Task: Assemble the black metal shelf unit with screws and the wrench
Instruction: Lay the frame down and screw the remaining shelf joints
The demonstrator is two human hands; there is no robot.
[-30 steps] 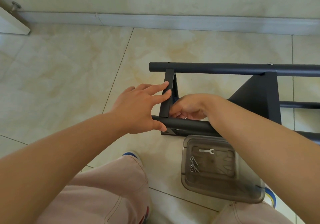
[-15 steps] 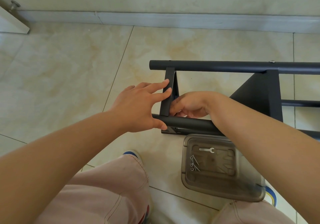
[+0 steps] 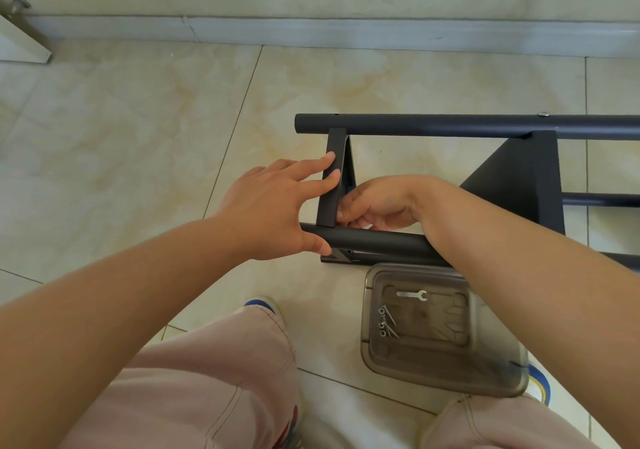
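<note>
The black metal shelf frame lies on its side on the tiled floor, with a far tube (image 3: 450, 125) and a near tube (image 3: 381, 242). A narrow black end panel (image 3: 329, 210) spans the two tubes at their left ends. My left hand (image 3: 266, 206) presses straight fingers against that panel's outer face, thumb on the near tube. My right hand (image 3: 377, 206) reaches behind the near tube; its curled thumb and fingers pinch a small part at the panel's lower corner, hidden from me. A silver wrench (image 3: 412, 295) and several screws (image 3: 387, 322) lie in a plastic tray.
The smoky clear tray (image 3: 485, 376) sits on the floor against the near tube, between my knees. A wider black shelf panel (image 3: 519, 178) stands further right in the frame. The baseboard (image 3: 311, 31) runs along the back, and a white door corner (image 3: 20, 46) is at the far left.
My hands keep their places; the right hand's fingers have shifted slightly at the panel's lower corner. The view has moved a little.
</note>
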